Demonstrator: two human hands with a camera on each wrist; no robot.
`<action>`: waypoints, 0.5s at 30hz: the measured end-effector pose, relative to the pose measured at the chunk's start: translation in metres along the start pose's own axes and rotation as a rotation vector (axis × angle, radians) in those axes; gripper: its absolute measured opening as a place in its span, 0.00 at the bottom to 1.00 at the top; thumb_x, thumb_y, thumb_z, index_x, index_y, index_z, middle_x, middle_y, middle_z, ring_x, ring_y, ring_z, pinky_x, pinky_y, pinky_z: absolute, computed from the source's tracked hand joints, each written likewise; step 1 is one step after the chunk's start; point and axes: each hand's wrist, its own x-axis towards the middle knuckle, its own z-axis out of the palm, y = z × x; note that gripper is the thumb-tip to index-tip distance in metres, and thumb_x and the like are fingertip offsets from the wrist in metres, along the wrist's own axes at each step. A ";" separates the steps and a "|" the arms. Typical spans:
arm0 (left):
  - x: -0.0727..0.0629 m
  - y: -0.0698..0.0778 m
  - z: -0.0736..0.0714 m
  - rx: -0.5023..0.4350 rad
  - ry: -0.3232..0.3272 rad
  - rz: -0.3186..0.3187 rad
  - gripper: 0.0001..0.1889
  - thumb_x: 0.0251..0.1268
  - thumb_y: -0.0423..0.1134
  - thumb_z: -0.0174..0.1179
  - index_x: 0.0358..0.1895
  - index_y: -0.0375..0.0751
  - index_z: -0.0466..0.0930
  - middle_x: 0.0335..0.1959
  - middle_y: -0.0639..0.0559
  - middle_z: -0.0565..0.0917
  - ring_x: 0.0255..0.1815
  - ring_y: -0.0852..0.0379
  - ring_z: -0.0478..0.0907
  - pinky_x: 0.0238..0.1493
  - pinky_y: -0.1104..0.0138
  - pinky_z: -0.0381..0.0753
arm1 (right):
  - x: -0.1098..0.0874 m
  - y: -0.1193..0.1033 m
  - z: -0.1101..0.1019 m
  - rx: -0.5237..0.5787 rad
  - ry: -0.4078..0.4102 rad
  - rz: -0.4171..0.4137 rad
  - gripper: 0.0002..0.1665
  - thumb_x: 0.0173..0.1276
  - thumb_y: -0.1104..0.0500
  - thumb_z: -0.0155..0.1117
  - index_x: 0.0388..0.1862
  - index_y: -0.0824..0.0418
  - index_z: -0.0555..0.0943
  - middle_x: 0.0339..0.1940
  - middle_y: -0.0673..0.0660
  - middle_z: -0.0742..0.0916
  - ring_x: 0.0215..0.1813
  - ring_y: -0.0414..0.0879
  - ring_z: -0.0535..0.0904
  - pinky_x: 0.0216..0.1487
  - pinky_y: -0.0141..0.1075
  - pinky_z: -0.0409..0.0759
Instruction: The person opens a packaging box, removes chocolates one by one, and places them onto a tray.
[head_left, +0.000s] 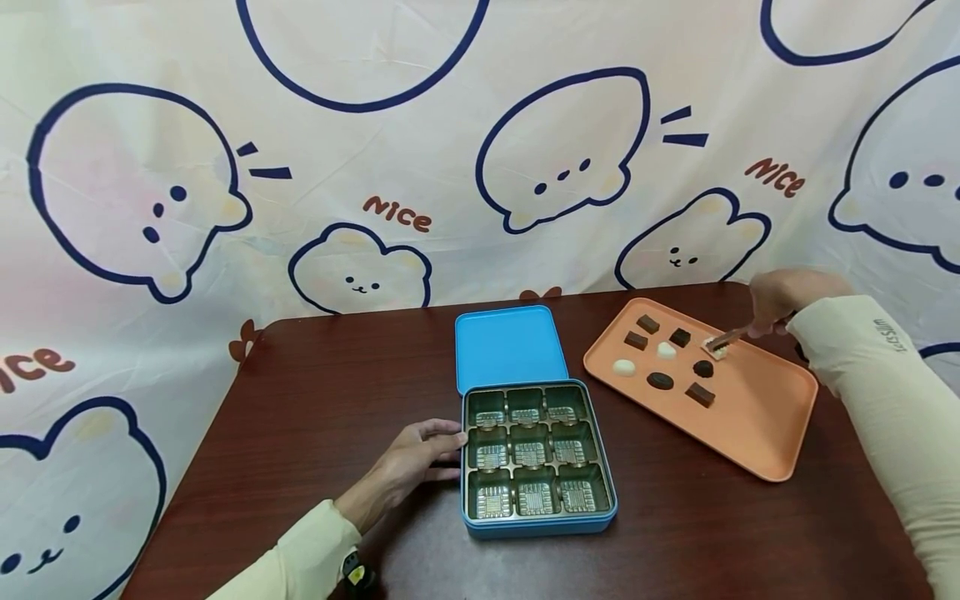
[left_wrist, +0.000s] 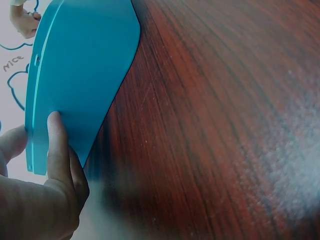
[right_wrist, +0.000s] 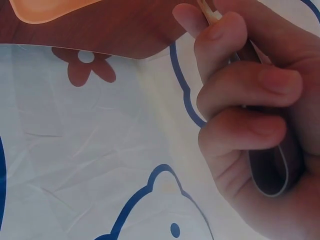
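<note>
My right hand [head_left: 780, 304] grips a pair of small tongs [head_left: 727, 337] at the far side of the orange tray [head_left: 757, 417]. Their tips meet a whitish square chocolate [head_left: 717, 352] on the tray. In the right wrist view the fingers curl round the tongs, whose bent end [right_wrist: 272, 185] shows below them. My left hand [head_left: 408, 462] rests against the left side of a blue tin [head_left: 540, 527], its fingertips on the wall and at the rim. Inside the tin is a gold divided insert [head_left: 531, 450] with several hollow compartments.
Several chocolates lie on the tray, among them a brown bar [head_left: 700, 395], a dark oval [head_left: 660, 381] and a white oval [head_left: 623, 367]. The tin's blue lid [head_left: 510, 346] lies flat behind it on the dark wooden table [head_left: 322, 400]. A printed cloth [head_left: 360, 167] hangs behind.
</note>
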 end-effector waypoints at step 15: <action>-0.001 0.001 0.000 0.000 -0.007 -0.001 0.26 0.69 0.40 0.64 0.63 0.27 0.70 0.51 0.36 0.82 0.44 0.49 0.84 0.45 0.57 0.88 | 0.005 -0.003 0.001 -0.064 -0.039 -0.005 0.11 0.64 0.56 0.72 0.26 0.61 0.83 0.22 0.54 0.82 0.26 0.46 0.75 0.25 0.34 0.73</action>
